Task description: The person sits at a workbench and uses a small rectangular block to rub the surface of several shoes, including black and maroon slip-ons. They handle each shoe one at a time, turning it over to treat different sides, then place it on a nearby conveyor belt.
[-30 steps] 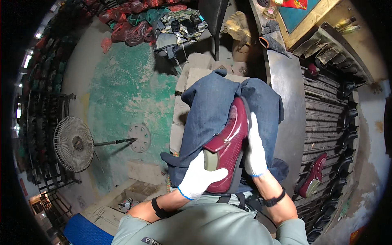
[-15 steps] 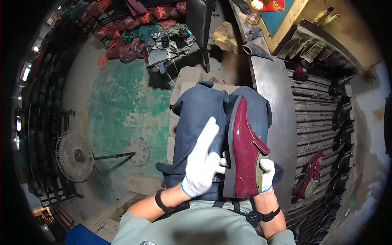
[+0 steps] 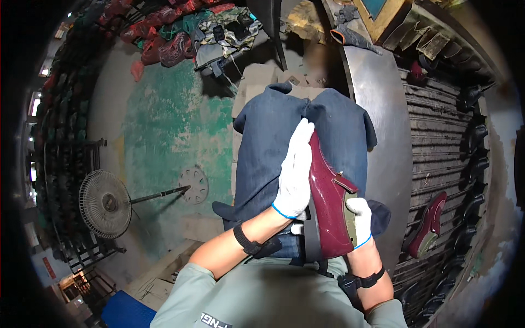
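Observation:
A glossy burgundy shoe (image 3: 329, 216) with a dark sole and olive lining is held over my lap, its toe pointing away from me and its sole turned to the left. My right hand (image 3: 361, 221), in a white glove, grips it at the opening, thumb over the heel-side lining and the other fingers hidden. Along the sole lies my left hand (image 3: 295, 175), also white-gloved, flat with its fingers stretched toward the toe. Both wrists wear black bands.
A metal bench top (image 3: 383, 120) runs along my right. Beyond it a slatted rack (image 3: 435, 164) carries another burgundy shoe (image 3: 428, 225). A dark glove (image 3: 355, 41) lies at the bench's far end. To my left stands a fan (image 3: 106, 203); red bags (image 3: 176, 49) are piled at the back.
My left hand has moved forward and right, from beside the shoe to flat against its sole. The right hand keeps its grip, and the view has shifted slightly.

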### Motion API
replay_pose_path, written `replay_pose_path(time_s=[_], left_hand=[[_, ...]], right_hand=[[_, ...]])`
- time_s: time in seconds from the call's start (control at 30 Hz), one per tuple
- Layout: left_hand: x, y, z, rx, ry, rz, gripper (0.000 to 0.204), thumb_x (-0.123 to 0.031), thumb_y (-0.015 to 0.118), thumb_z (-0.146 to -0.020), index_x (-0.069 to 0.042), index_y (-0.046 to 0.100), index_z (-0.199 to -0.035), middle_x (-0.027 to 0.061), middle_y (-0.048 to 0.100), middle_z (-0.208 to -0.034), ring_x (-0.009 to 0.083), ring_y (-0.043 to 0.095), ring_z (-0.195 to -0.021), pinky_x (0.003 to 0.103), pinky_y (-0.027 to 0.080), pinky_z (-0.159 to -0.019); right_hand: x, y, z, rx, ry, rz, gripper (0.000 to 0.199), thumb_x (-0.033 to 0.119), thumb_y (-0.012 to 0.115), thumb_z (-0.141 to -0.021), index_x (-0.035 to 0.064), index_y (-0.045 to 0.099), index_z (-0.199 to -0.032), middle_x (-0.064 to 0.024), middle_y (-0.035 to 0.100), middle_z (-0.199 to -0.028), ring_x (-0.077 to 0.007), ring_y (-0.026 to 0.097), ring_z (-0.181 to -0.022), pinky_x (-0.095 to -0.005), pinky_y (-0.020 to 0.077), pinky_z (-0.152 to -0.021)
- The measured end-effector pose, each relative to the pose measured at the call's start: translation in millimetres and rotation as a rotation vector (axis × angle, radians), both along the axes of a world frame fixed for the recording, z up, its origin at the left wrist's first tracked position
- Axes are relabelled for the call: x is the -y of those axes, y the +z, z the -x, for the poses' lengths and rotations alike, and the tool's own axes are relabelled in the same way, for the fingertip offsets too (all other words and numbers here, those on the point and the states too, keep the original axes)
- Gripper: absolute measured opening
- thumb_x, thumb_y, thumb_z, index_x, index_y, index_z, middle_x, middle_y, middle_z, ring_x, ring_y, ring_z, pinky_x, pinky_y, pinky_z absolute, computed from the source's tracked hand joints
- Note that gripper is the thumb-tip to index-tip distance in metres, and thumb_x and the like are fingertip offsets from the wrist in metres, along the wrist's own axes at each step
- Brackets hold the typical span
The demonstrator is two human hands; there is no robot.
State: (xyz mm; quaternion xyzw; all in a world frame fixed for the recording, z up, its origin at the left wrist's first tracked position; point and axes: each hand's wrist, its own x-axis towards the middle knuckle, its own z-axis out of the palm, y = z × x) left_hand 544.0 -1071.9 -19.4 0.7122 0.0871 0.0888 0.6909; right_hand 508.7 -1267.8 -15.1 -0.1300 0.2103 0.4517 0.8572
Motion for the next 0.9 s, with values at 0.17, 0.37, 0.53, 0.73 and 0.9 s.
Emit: replay_pose_path(time_s=[0.17, 0.37, 0.53, 0.73, 0.9], left_hand=[[13.4, 0.5, -5.2, 0.001, 0.091, -0.006, 0.045, -0.022, 0.051, -0.118, 0.002, 0.062, -0.154, 0.0185, 0.054, -0.168, 0.0296, 0.050, -0.156, 0.040, 0.033, -0.132], [0.2, -9.6, -20.5, 0.092, 0.037, -0.216, 0.042, -0.020, 0.054, -0.117, 0.001, 0.065, -0.150, 0.0190, 0.062, -0.160, 0.0310, 0.057, -0.150, 0.041, 0.039, -0.128], [-8.5, 23.0, 2.6, -0.271, 0.033, 0.182, 0.059, -0.027, 0.058, -0.116, -0.011, 0.044, -0.171, 0.0074, 0.071, -0.126, 0.0143, 0.067, -0.114, 0.033, 0.055, -0.101], [6.2, 59.6, 76.2, -0.513, -0.052, 0.705, 0.066, -0.032, 0.042, -0.122, -0.010, 0.020, -0.180, 0.0117, 0.042, -0.176, 0.0221, 0.047, -0.157, 0.040, 0.035, -0.132], [12.0, 34.9, 78.5, -0.352, -0.032, 0.505, 0.070, -0.024, 0.047, -0.119, -0.002, 0.018, -0.178, 0.0126, 0.044, -0.173, 0.0222, 0.048, -0.152, 0.035, 0.035, -0.131]], right_hand=[[2.4, -10.8, -10.0, -0.199, -0.077, 0.019, 0.058, 0.018, 0.063, -0.097, -0.0046, 0.060, -0.150, -0.0236, 0.075, -0.134, -0.0343, 0.080, -0.111, -0.0465, 0.0684, -0.097], [-7.5, 6.8, -30.3, -0.172, -0.042, 0.067, 0.060, 0.024, 0.067, -0.098, -0.0033, 0.059, -0.151, -0.0234, 0.075, -0.134, -0.0348, 0.079, -0.114, -0.0469, 0.0676, -0.098], [-13.5, 28.1, -35.0, -0.139, -0.063, -0.024, 0.062, 0.026, 0.067, -0.098, -0.0033, 0.058, -0.152, -0.0247, 0.074, -0.135, -0.0379, 0.078, -0.116, -0.0497, 0.0661, -0.102], [-20.8, 21.2, -33.8, -0.097, -0.060, 0.192, 0.060, 0.026, 0.068, -0.099, -0.0024, 0.059, -0.151, -0.0232, 0.076, -0.133, -0.0354, 0.079, -0.112, -0.0485, 0.0670, -0.100], [-35.9, 18.9, -32.5, -0.077, -0.082, 0.292, 0.046, 0.020, 0.069, -0.101, 0.0001, 0.065, -0.143, -0.0171, 0.079, -0.121, -0.0295, 0.080, -0.102, -0.0433, 0.0681, -0.092]])
